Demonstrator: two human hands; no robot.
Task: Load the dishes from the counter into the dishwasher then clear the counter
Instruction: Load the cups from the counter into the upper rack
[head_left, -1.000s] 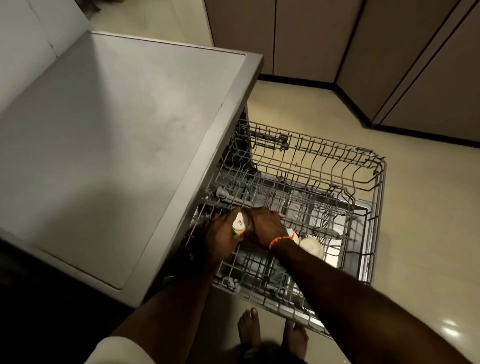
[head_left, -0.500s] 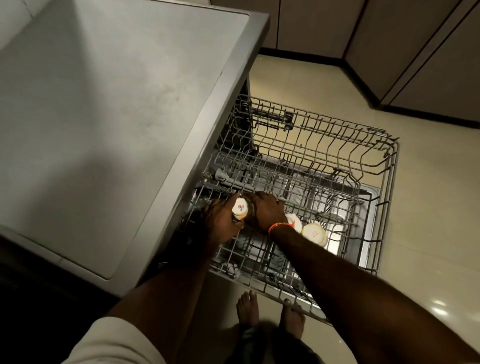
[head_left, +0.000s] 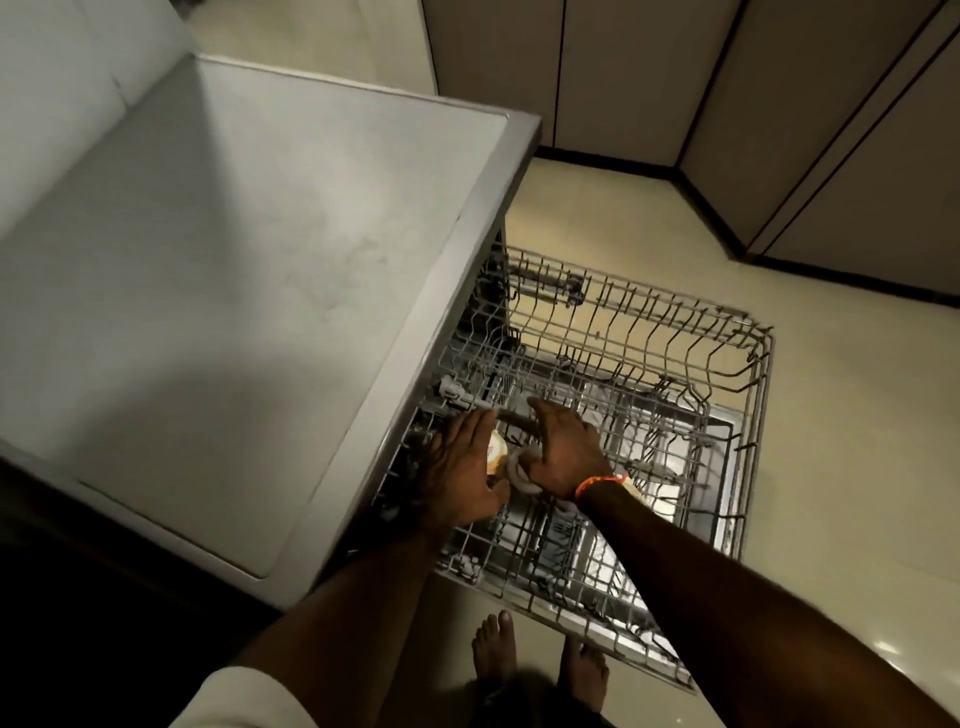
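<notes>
Both hands are reaching down into the pulled-out wire rack (head_left: 691, 374) of the dishwasher, just beside the front edge of the grey table (head_left: 234, 270). The left hand (head_left: 460, 467) is lying with its fingers almost straight against a small white cup (head_left: 497, 451) with an orange mark. The right hand (head_left: 563, 452), wearing an orange wristband (head_left: 597, 483), is spreading its fingers over the cup from the other side. Whether either hand is gripping it, I cannot tell.

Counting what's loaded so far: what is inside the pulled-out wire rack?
One white cup between both hands in the rack; pale dishes mostly covered behind the right wrist.
</notes>
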